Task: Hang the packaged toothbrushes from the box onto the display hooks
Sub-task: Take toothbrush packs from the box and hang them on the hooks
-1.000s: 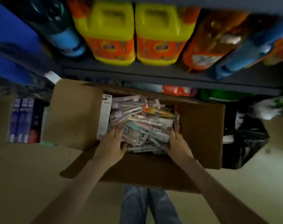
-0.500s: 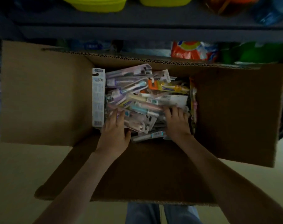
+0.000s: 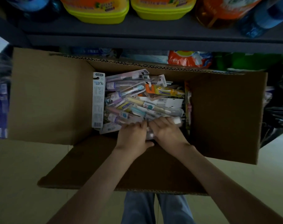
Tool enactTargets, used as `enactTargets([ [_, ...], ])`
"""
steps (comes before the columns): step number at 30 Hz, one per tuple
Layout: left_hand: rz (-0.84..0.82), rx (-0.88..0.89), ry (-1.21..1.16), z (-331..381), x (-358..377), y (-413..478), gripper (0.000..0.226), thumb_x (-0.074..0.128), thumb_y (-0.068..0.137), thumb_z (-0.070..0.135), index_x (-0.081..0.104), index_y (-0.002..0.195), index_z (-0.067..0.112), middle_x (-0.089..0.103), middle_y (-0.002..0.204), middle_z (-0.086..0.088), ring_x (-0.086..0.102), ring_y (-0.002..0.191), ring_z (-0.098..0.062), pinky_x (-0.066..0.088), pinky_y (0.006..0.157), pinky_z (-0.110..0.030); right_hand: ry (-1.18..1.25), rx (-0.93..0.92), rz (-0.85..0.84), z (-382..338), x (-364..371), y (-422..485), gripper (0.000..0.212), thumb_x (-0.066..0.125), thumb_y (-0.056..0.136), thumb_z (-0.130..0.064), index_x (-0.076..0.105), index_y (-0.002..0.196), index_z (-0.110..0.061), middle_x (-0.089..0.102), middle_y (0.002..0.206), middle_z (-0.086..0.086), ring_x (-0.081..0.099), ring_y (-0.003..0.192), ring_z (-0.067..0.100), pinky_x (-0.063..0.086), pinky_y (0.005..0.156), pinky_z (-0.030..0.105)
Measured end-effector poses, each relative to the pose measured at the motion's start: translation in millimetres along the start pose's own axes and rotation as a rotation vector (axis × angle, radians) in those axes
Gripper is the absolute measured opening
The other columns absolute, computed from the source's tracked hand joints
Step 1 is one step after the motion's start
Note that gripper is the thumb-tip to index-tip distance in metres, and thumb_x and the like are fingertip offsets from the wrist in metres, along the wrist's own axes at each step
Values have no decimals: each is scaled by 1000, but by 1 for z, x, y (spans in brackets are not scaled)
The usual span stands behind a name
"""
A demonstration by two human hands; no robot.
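Toothbrushes (image 3: 142, 101) fill the box (image 3: 53, 101) at frame centre. Left hand (image 3: 132, 135) and right hand (image 3: 166, 131) lie palm-down, side by side, on the pile's lower edge; whether either grasps a pack, I cannot tell.

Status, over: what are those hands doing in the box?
Left hand, right hand: both on the toothbrush packs, grip unclear. Packs heaped in cardboard box. Flaps open, hooks unseen.

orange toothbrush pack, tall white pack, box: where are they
orange toothbrush pack (image 3: 163, 91), head view, card middle
tall white pack (image 3: 98, 101), head view, printed face
box (image 3: 226, 113), head view, right flap
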State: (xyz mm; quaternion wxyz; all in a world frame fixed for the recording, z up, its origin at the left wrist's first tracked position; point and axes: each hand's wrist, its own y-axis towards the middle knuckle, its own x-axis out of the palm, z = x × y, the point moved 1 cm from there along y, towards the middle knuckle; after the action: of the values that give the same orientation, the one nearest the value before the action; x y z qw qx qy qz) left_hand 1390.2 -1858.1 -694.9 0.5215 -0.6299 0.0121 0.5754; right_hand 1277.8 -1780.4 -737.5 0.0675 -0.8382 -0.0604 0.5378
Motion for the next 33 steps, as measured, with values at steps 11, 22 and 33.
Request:
enactTargets([
  [11, -581, -313, -1431, -27, -6, -17, 83, 32, 71, 78, 58, 113, 11, 56, 77, -3, 47, 59, -7, 38, 56, -20, 149, -193, -62, -16, -2, -10, 67, 64, 75, 7, 45, 139, -1, 49, 140, 18, 42, 135, 27, 22, 115, 42],
  [22, -416, -355, -1426, -55, -4, -26, 19, 66, 87, 20, 61, 104, 13, 63, 64, 12, 53, 61, -4, 44, 54, -19, 126, 242, -169, 5, 8, 14, 111, 65, 85, -10, -28, 145, -26, -1, 160, 3, -5, 147, 20, -4, 120, 36],
  [33, -430, -326, -1651, -50, -46, -76, 19, 61, 87, 3, 60, 104, 11, 70, 79, -5, 68, 70, -14, 56, 58, -25, 1509, 829, -82, -48, -62, 31, 30, 50, 97, -36, 61, 112, -12, 70, 104, 7, 68, 98, 24, 57, 84, 38],
])
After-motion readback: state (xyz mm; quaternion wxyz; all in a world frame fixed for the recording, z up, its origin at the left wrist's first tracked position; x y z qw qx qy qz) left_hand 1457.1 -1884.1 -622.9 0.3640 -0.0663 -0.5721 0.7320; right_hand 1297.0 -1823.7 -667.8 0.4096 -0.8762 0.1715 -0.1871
